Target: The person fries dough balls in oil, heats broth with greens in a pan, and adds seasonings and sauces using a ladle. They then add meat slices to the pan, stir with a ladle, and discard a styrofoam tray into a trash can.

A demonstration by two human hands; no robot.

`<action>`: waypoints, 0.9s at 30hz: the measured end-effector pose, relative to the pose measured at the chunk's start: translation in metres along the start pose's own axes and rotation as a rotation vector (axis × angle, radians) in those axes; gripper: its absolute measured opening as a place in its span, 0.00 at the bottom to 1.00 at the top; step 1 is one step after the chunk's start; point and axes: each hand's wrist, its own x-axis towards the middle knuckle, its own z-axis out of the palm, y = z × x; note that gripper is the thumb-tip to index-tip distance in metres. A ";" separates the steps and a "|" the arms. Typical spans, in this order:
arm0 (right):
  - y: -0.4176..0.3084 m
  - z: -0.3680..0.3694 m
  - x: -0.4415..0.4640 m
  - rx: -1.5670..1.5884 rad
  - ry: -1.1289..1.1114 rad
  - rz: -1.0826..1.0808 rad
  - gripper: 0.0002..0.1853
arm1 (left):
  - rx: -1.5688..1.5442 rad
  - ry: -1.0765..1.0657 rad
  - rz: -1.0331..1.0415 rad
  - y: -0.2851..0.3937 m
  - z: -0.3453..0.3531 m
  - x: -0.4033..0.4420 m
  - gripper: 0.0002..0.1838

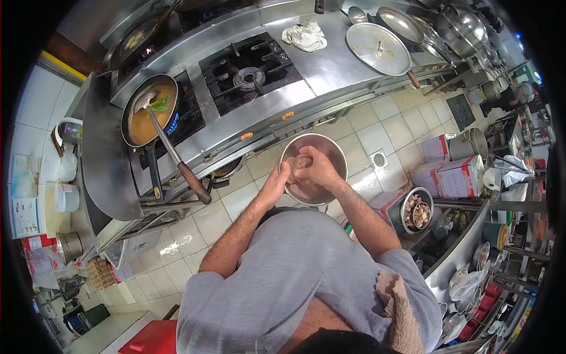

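Note:
A round steel bowl [338, 154] is in front of my body, with soft pinkish-brown stuff [305, 190] in it. Over its left side, my left hand [277, 184] cups a soft brownish lump [294, 167], thumb up. The fingers of my right hand [320, 169] curl down onto the same lump from the right. Both hands are closed around it and hide part of it. What the lump is made of I cannot make out.
On a lit burner to the left sits a frying pan [137, 128] with orange-brown sauce, green leaves and a ladle [162, 131]. The ladle's and pan's handles stick out past the stove edge. A bare burner [249, 78], a white cloth [305, 37] and a large lid [365, 50] are further right.

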 end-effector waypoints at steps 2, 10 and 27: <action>0.002 -0.001 0.000 -0.011 -0.038 -0.008 0.33 | 0.039 0.004 0.017 0.003 0.001 0.000 0.37; -0.003 0.002 -0.012 -0.120 0.082 -0.122 0.34 | -0.060 0.045 -0.048 -0.016 -0.009 0.007 0.37; -0.017 0.002 -0.017 0.070 -0.291 -0.154 0.41 | -0.081 0.019 -0.160 0.009 0.000 0.002 0.41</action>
